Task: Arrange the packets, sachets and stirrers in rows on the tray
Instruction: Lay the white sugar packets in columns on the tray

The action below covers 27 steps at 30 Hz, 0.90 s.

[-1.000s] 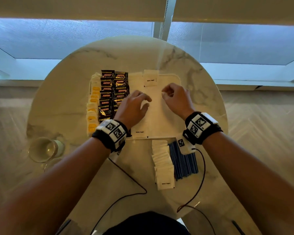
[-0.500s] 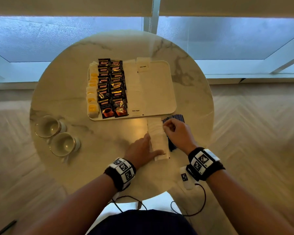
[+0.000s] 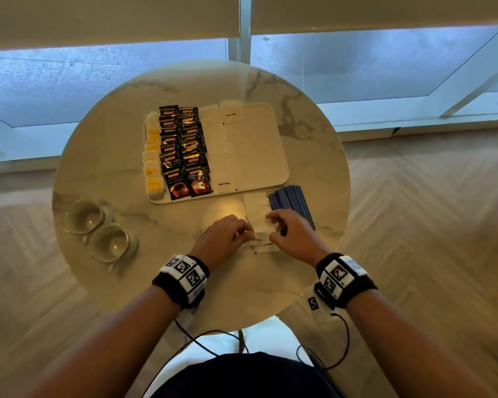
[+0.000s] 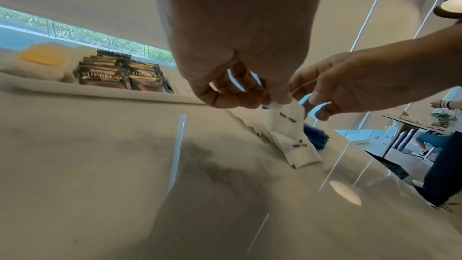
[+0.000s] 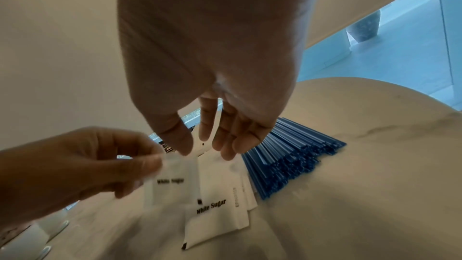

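On the cream tray [image 3: 282,156] lie rows of yellow-labelled packets [image 3: 153,156], dark coffee sachets [image 3: 184,150] and white sugar sachets [image 3: 217,150], with one more sugar sachet [image 3: 231,112] at the far edge. A fanned stack of sugar sachets [image 3: 256,208] lies on the table below the tray, blue stirrers [image 3: 292,205] beside it on the right. My left hand [image 3: 242,231] pinches the left corner of a white sugar sachet [image 5: 172,181] lifted off the stack's near end. My right hand [image 5: 197,145] pinches the same sachet's top edge.
Two glass cups [image 3: 84,216] [image 3: 111,242] stand at the left of the round marble table [image 3: 127,124]. The tray's right half is bare. Cables hang off the table's near edge. The right wrist view shows the stirrers [image 5: 295,151] just right of my fingers.
Both hands came back from the tray to the sachet stack on the table. The left hand, flat beside the stack half a second ago, now pinches a raised sachet together with the right.
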{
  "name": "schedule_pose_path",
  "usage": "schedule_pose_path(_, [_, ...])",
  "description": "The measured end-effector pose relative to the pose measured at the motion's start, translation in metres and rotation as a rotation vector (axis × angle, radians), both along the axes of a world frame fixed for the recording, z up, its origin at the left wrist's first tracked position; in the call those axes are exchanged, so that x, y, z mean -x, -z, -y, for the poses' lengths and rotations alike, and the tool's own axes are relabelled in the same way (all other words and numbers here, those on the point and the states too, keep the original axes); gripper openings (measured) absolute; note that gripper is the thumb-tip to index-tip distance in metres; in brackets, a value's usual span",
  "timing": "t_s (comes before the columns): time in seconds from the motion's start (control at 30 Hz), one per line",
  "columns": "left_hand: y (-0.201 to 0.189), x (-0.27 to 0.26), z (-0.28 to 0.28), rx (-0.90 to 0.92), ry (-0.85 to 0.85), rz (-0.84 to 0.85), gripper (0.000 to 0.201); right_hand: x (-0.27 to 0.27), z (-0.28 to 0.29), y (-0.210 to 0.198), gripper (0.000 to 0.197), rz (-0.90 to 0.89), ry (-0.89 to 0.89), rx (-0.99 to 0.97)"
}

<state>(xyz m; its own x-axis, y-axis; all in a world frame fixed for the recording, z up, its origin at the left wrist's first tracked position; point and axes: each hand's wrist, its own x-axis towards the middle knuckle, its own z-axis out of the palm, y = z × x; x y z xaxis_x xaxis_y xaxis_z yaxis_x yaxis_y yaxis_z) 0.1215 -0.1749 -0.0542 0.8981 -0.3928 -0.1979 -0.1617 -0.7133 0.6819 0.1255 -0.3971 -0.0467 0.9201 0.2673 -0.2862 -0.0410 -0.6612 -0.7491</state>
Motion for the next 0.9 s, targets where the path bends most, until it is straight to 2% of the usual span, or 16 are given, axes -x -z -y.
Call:
schedule_pose_path(0.1, [-0.008, -0.008, -0.002, 0.107, 0.055, 0.071, 0.018, 0.000, -0.002, -0.002, 0.052, -0.062, -0.104, -0.012])
schedule_pose_path(0.13, [-0.010, -0.010, 0.000, 0.135, 0.063, 0.085, 0.018, -0.001, -0.002, -0.002, 0.048, -0.082, -0.124, -0.036])
schedule_pose_path(0.2, [-0.011, -0.009, 0.005, 0.154, 0.035, 0.096, 0.020, -0.001, -0.002, -0.002, 0.030, -0.087, -0.149, -0.071])
schedule_pose_path(0.27, [-0.007, -0.004, 0.012, 0.123, -0.087, 0.034, 0.025, -0.002, 0.001, 0.000, 0.012, -0.058, -0.118, -0.058])
schedule_pose_path(0.33, [0.000, 0.002, 0.019, 0.029, -0.200, -0.100, 0.033, -0.003, 0.006, 0.004, 0.009, -0.062, -0.034, -0.033])
schedule_pose_path(0.4, [0.010, 0.008, 0.027, -0.062, -0.227, -0.183, 0.036, -0.004, 0.011, 0.007, 0.006, -0.069, 0.029, -0.008])
schedule_pose_path(0.6, [0.022, 0.012, 0.033, -0.009, -0.287, -0.274, 0.043, -0.006, 0.019, 0.013, 0.013, -0.080, 0.045, 0.005])
schedule_pose_path(0.7, [0.022, 0.010, 0.028, 0.050, -0.300, -0.275, 0.037, -0.008, 0.018, 0.010, 0.014, -0.075, 0.050, 0.011])
schedule_pose_path(0.77, [0.017, 0.010, 0.020, 0.065, -0.254, -0.272, 0.028, -0.011, 0.016, 0.009, 0.018, -0.084, 0.065, 0.017])
schedule_pose_path(0.9, [0.000, 0.005, 0.001, -0.066, 0.085, -0.129, 0.027, -0.020, 0.013, 0.005, 0.019, -0.137, 0.087, -0.020])
